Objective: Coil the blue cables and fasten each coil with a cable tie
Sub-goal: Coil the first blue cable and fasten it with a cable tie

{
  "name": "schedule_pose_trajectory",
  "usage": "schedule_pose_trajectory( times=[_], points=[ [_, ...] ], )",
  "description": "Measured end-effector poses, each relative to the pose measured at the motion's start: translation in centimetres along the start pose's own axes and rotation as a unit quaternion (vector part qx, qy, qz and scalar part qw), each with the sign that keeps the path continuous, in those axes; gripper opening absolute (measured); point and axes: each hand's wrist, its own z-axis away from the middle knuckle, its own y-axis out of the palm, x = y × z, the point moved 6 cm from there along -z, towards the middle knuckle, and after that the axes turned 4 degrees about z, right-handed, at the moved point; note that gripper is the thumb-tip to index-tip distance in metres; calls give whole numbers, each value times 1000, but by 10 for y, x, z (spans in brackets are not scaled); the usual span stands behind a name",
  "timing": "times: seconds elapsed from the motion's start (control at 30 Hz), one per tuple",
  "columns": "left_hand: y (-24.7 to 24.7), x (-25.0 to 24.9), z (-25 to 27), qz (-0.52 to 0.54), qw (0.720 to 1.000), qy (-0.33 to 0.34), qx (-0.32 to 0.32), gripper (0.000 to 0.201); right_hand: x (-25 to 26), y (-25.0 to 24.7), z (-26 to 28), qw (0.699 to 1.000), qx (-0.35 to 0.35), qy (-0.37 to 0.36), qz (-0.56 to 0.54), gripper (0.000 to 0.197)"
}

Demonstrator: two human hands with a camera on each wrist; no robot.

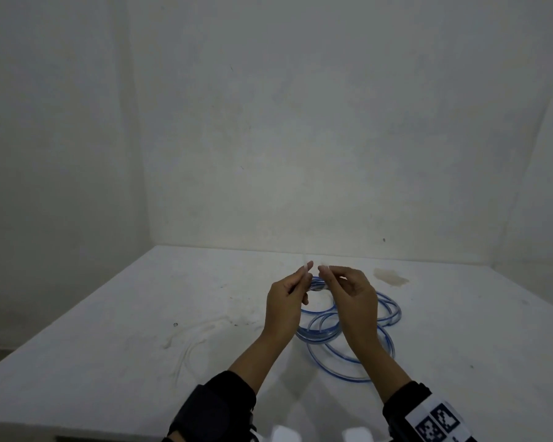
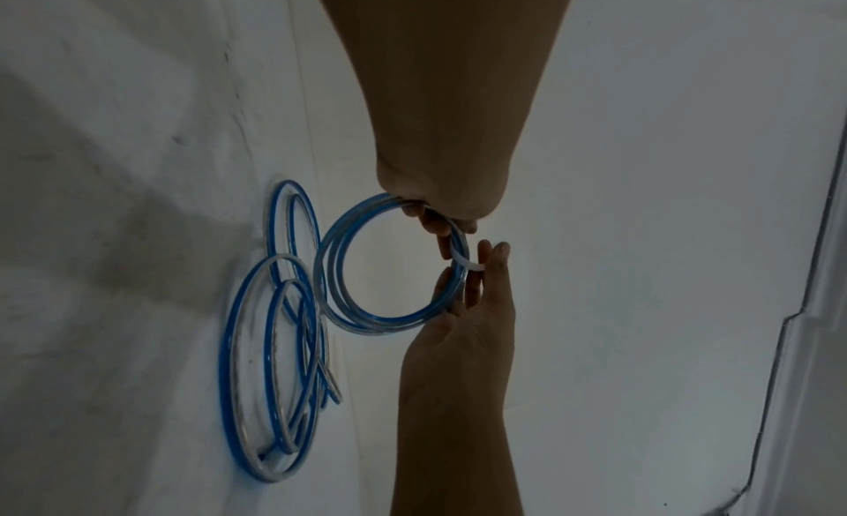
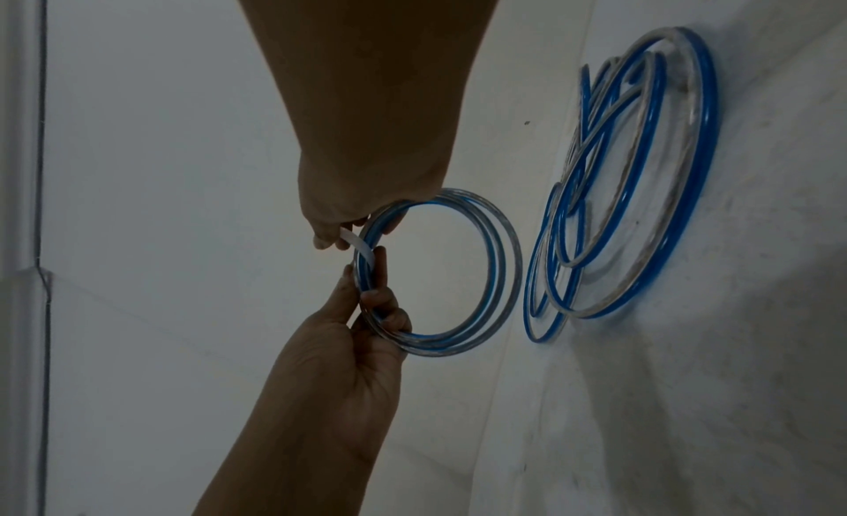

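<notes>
Both hands pinch a white cable tie around the coil — its ends hidden behind fingertips.

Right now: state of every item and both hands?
Small blue coil: wound, held off the table by both hands.
Cable tie: white, wrapped across the coil's strands; whether it is locked cannot be told.
Loose blue cables: lying on the table in uneven loops, untied.
Left hand: holds the coil, pinches the tie.
Right hand: holds the coil at the tie.
Table: white, scuffed, stained.
</notes>
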Motion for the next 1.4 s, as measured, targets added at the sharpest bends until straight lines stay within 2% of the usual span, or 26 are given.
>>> schedule_pose_trajectory(
  times=[0.17, 0.47, 0.87, 0.97, 1.07, 1.4],
  points=[
    [1, -1, 0, -9, 1000, -5, 16, 32, -1, -2, -1, 999, -2, 23, -26, 15],
    [6, 7, 3, 1, 1000, -16, -9, 32, 3, -2, 0, 999, -10, 3, 47, 14],
    [12, -5, 8, -43, 999, 15, -21, 28, 6, 0, 3, 992, -7, 43, -122, 19],
    [11, -8, 9, -34, 999, 27, -26, 25, 5, 2, 3, 990, 8, 53, -131, 21],
    [9, -12, 11, -38, 998, 42, -36, 32, 6, 4, 4, 987, 13, 60, -149, 22],
    [11, -11, 12, -48, 997, 60, -21, 32, 16, 5, 5, 985, -3, 45, -167, 22]
  ],
)
